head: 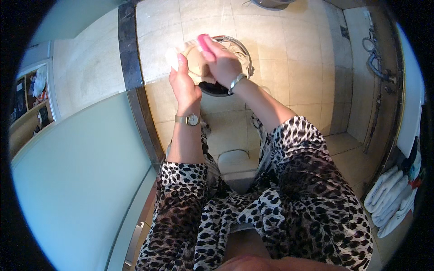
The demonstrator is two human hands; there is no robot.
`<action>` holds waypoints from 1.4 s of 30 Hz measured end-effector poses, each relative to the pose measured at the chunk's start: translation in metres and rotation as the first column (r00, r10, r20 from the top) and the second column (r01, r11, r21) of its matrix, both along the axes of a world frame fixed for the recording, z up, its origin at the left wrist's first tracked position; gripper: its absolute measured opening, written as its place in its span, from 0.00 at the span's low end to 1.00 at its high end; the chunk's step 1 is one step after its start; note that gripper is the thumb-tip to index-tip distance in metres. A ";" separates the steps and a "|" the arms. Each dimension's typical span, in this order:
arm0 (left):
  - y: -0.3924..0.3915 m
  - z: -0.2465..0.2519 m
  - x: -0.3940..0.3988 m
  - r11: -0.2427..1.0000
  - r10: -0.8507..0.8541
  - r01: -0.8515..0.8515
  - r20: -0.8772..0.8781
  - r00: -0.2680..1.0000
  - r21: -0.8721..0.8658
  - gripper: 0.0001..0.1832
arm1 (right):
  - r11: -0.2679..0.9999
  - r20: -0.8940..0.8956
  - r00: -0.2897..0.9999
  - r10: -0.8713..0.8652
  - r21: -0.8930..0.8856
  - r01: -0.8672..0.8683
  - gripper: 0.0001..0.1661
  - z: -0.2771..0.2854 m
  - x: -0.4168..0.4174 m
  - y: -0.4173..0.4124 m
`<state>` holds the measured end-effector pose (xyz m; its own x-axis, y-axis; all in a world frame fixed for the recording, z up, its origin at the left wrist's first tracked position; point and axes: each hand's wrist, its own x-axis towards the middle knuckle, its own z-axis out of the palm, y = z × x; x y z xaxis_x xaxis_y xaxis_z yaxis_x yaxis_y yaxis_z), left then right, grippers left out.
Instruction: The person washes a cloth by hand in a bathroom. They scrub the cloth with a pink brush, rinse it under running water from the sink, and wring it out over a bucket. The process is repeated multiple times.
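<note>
Over a round basin [251,64] on the tiled floor, my right hand [223,61] grips a pink object [205,45], perhaps a brush; glare and blur hide its exact kind. To its left, my left hand [183,84] holds a pale piece of fabric [172,58] between thumb and fingers, brightly overexposed at its end. Light cloth [237,49] lies in the basin behind my right hand, and something dark shows at the basin's near side. The basin's middle is partly hidden by the hands and the fabric.
A dark stone sill [130,64] and a frosted glass panel [78,149] stand at the left. Another basin [274,3] is at the top edge. Pipes with a blue hose [374,64] run along the right wall. Folded white towels [386,194] are at the lower right.
</note>
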<state>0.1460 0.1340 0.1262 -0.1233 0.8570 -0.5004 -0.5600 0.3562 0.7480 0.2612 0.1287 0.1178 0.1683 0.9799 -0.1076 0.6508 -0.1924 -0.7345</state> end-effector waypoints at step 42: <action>-0.006 -0.014 -0.007 0.873 -0.230 0.445 -0.973 0.010 -0.202 0.52 | 0.987 -0.402 0.908 -0.119 0.052 0.152 0.44 -0.008 0.009 0.007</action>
<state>0.1393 0.1284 0.1120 -0.0685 0.9917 -0.1087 0.8227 0.1177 0.5561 0.2704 0.1360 0.1095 0.2599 0.9588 -0.1149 0.2745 -0.1875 -0.9431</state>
